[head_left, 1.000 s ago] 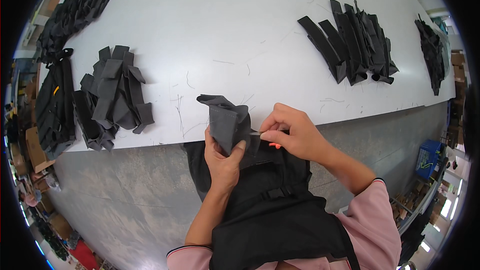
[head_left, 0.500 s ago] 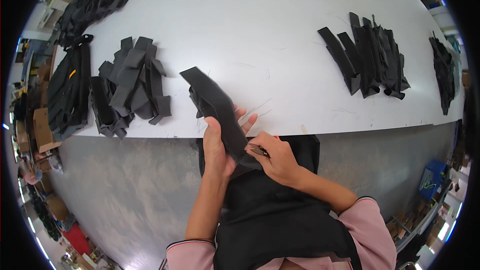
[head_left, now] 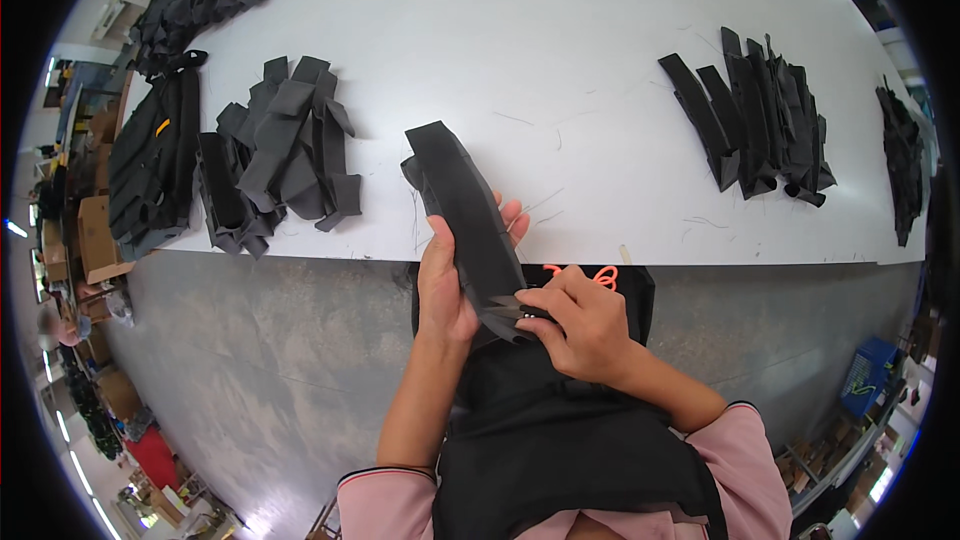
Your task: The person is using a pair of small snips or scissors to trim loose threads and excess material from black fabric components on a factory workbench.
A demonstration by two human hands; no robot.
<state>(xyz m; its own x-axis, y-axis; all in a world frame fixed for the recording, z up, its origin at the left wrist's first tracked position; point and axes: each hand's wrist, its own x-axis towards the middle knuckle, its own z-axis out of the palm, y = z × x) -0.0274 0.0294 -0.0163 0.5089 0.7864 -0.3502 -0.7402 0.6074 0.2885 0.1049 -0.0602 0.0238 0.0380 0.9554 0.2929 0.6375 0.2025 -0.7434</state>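
Pinched in the right hand [head_left: 588, 328], snips [head_left: 506, 308] point at the low end of a black fabric strip [head_left: 467, 215] the left hand [head_left: 443, 295] clasps above the near edge of the white table [head_left: 590, 170], open beyond between a grey pile [head_left: 290, 145] and a black pile [head_left: 755, 130].

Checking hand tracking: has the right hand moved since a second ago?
Yes. The right hand has shifted down the picture, from overlapping the table edge to just below it.
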